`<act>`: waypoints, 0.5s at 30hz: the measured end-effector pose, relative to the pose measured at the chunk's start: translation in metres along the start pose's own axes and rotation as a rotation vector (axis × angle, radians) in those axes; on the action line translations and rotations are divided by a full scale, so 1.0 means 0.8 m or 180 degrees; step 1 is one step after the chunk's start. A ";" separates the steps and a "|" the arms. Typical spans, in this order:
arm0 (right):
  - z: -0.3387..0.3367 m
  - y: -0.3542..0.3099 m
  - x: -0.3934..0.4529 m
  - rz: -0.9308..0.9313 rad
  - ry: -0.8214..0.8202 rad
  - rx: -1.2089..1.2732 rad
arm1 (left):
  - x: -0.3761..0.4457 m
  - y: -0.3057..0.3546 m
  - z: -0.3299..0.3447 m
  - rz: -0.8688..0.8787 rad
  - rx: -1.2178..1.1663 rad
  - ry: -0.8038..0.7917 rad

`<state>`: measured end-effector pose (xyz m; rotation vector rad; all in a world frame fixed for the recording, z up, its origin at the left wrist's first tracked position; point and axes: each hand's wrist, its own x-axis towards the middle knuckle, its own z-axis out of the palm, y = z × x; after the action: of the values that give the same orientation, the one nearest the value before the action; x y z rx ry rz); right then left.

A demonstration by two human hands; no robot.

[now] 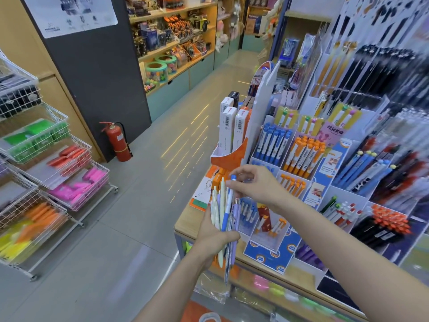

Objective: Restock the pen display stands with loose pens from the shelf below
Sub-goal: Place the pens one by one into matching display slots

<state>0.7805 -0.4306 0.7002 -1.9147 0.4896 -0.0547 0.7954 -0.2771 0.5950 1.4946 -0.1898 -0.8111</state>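
Left hand (214, 233) grips a bundle of pastel plastic pens (224, 212) upright. Right hand (253, 184) pinches the blue-capped white pen (229, 201) top.

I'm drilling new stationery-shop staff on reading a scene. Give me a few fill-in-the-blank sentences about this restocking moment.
1. The left hand grips a bundle of ____.
2. The right hand pinches the top of a pen with a ____ cap.
3. The red fire extinguisher stands on the ____.
4. The wire baskets are on the person's ____ side.

Missing words: pens; blue; floor; left
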 end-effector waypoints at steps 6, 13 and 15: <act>-0.071 -0.027 0.000 -0.0184 0.0353 -0.0236 | 0.007 -0.004 -0.003 0.0032 0.0027 0.0098; -0.109 0.014 0.029 -0.0502 0.1120 -0.1710 | 0.016 -0.011 -0.010 0.0036 -0.0066 0.0345; -0.093 0.037 0.040 -0.0634 0.1062 -0.1917 | 0.015 -0.012 -0.008 0.0037 -0.0081 0.0336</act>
<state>0.7807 -0.5166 0.6972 -2.5607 0.5787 -0.4003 0.8044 -0.2775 0.5812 1.5069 -0.1088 -0.7210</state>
